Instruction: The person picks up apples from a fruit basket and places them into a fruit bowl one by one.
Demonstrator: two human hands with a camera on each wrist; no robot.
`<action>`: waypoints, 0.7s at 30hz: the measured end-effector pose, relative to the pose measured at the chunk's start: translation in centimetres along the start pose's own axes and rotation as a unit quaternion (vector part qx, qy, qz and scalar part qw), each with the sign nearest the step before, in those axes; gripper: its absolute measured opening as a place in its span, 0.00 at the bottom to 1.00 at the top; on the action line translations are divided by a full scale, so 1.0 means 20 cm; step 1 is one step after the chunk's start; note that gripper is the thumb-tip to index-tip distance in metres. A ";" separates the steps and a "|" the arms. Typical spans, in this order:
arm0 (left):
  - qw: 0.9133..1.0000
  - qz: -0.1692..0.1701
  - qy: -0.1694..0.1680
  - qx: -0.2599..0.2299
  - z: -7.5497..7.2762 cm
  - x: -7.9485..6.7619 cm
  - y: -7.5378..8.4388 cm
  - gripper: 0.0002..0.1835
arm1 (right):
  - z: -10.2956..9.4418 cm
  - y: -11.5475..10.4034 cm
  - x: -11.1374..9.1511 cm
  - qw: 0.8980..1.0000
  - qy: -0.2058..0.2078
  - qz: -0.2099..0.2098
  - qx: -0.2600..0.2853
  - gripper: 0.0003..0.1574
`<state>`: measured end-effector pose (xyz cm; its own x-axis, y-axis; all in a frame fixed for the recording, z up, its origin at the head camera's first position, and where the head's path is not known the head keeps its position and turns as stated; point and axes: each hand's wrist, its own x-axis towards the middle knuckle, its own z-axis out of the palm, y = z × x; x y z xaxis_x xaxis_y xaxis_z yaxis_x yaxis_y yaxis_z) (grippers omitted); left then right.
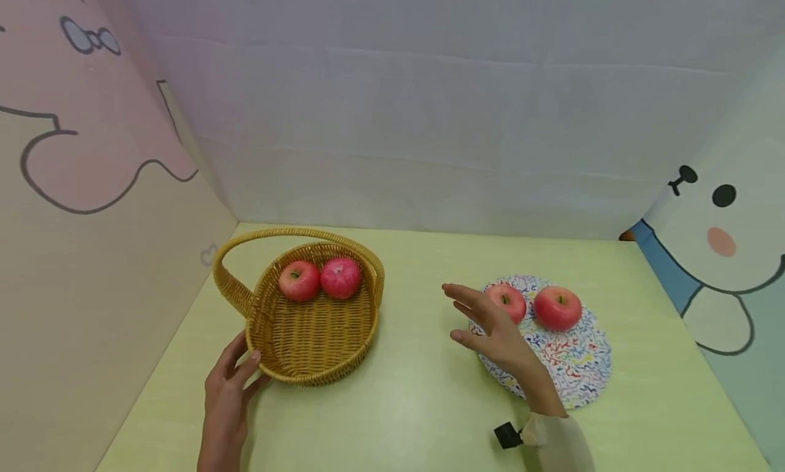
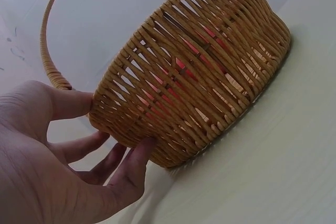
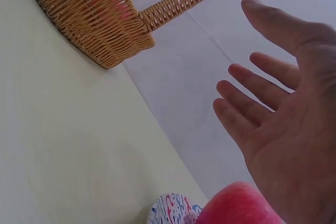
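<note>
A brown woven basket (image 1: pixel 319 336) with a tall arched handle (image 1: pixel 294 233) stands on the left of the table. In it, a red apple (image 1: pixel 300 281) lies beside a pinkish-red round fruit (image 1: pixel 341 278) whose kind I cannot tell. My left hand (image 1: pixel 228 390) grips the basket's near left side, thumb and fingers against its rim and wall in the left wrist view. Over the left edge of a round plate (image 1: pixel 582 363) with coloured squiggles, my right hand (image 1: pixel 497 332) hovers empty, fingers extended. Two red apples, a partly covered one (image 1: pixel 509 300) and another (image 1: pixel 557 308), sit on that plate.
The pale yellow-green table (image 1: pixel 417 404) is bounded by a white cloth wall (image 1: pixel 398 118) behind. Printed cartoon panels stand at the left (image 1: pixel 92 152) and right (image 1: pixel 724 254). A small black block (image 1: pixel 508 435) hangs at the right sleeve.
</note>
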<state>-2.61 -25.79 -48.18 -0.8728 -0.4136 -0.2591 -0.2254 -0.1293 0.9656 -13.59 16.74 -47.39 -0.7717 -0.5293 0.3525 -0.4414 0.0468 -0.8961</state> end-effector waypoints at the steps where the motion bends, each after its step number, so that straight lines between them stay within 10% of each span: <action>1: 1.000 0.000 -0.001 0.000 0.00 0.00 0.00 0.31 | 0.01 -0.01 0.01 1.000 -0.009 0.005 0.000 0.46; 21: 1.000 0.004 -0.004 -0.004 -0.01 0.00 -0.01 0.31 | 0.20 -0.07 0.12 0.993 -0.113 0.020 0.014 0.43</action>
<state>-2.47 -25.98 -48.33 -0.8779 -0.4082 -0.2504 -0.2140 -0.1335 0.9677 -12.99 11.98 -46.40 -0.6641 -0.7045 0.2504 -0.3975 0.0491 -0.9163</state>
